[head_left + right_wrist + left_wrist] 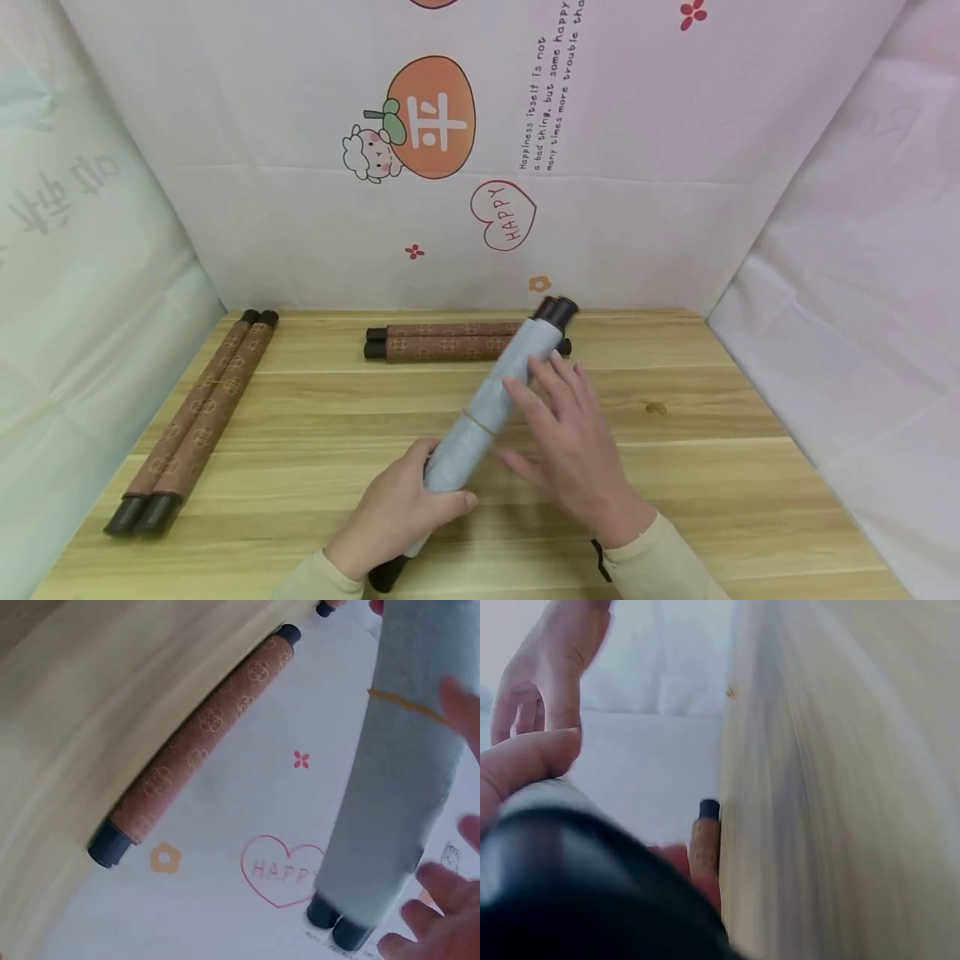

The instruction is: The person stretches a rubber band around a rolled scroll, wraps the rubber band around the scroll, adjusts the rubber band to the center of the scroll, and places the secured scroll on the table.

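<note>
A pale blue-grey scroll (pixel 487 408) with black rod ends and a thin tan band round its middle is held tilted above the table, its far end up and to the right. My left hand (pixel 401 512) grips its lower part, thumb across the front. Beside the upper part, my right hand (pixel 573 442) has its fingers spread, fingertips right at the scroll's edge. In the right wrist view the scroll (pixel 397 780) shows its two black ends, with the right fingers (pixel 442 892) loosely extended beside it.
A brown patterned scroll (pixel 427 346) lies along the table's back edge, partly behind the held one. Another brown scroll (pixel 198 417) lies slanted on the left side. White printed cloth (pixel 300 233) walls in the wooden table (pixel 712 467) at the back and both sides.
</note>
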Motion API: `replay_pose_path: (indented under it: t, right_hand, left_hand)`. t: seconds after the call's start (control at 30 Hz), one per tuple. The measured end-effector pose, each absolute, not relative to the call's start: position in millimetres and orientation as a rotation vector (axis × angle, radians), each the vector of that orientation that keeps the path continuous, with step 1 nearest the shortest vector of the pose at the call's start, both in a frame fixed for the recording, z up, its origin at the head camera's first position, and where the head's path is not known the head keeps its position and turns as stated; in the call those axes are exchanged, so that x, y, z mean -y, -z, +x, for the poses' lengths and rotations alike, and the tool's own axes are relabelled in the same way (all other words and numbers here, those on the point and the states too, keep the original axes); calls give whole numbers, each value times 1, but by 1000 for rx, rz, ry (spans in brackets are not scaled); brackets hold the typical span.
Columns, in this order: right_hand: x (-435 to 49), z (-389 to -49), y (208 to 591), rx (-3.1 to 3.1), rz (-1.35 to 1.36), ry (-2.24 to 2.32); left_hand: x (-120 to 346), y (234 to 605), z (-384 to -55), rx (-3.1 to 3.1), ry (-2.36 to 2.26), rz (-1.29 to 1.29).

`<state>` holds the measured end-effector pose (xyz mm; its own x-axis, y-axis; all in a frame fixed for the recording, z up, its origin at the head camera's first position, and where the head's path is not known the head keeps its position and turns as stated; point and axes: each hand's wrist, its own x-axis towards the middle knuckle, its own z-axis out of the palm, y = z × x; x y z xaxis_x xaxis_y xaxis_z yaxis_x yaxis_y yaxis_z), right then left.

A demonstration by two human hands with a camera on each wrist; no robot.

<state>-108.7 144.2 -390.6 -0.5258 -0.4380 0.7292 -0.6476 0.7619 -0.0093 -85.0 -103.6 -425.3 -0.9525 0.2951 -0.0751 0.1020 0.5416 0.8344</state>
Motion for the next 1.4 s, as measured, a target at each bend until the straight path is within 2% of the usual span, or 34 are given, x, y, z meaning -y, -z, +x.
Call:
replay_pose_path:
  t: [0.23,0.5,1.4]
  right_hand:
    - [-140,-110,397,2188,801,-491]
    - [-132,-111,408,2206,828,-503]
    - [-134,-126,412,1987,859,-337]
  left_hand:
    - [105,432,-82,-2096,-1732,271]
    - [98,435,-77,-1691,-1886,290]
    - [99,429,-71,-1561,-1951,326]
